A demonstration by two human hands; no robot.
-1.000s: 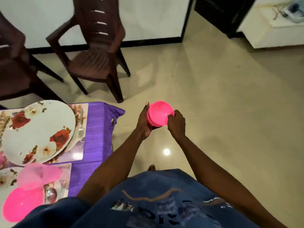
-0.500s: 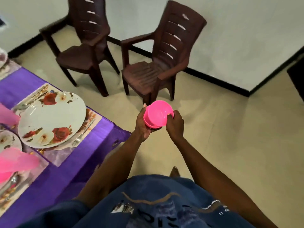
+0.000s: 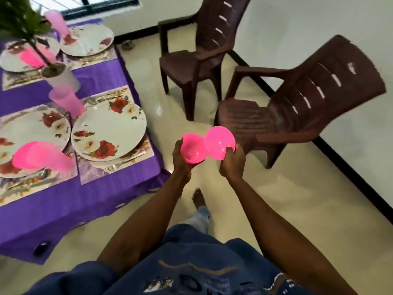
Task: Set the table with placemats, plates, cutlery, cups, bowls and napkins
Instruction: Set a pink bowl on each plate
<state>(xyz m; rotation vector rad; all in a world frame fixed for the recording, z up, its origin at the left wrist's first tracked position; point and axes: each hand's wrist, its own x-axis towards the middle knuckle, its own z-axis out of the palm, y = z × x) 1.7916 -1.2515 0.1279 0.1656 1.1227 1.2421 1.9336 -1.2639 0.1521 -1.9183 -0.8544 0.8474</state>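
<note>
I hold two bright pink plastic bowls over the floor, just right of the table's corner. My left hand (image 3: 180,160) grips the left pink bowl (image 3: 194,149) from below. My right hand (image 3: 232,160) pinches the rim of the right pink bowl (image 3: 220,142), which has come apart from the first and tilts toward me. On the purple tablecloth (image 3: 102,79) lie floral placemats (image 3: 119,169) with white rose-pattern plates (image 3: 108,130), a fork (image 3: 123,162) and pink cups (image 3: 66,100).
Two brown plastic chairs (image 3: 297,107) stand on the cream floor to the right of the table, near the white wall. A potted plant in a white pot (image 3: 60,78) sits mid-table. A large pink bowl (image 3: 40,155) rests on the near-left plate. My foot (image 3: 198,199) is on the floor below my hands.
The stacked pink bowls have come apart: my right hand has pulled one off to the right while my left keeps the other. My view has swung left, showing more of the table.
</note>
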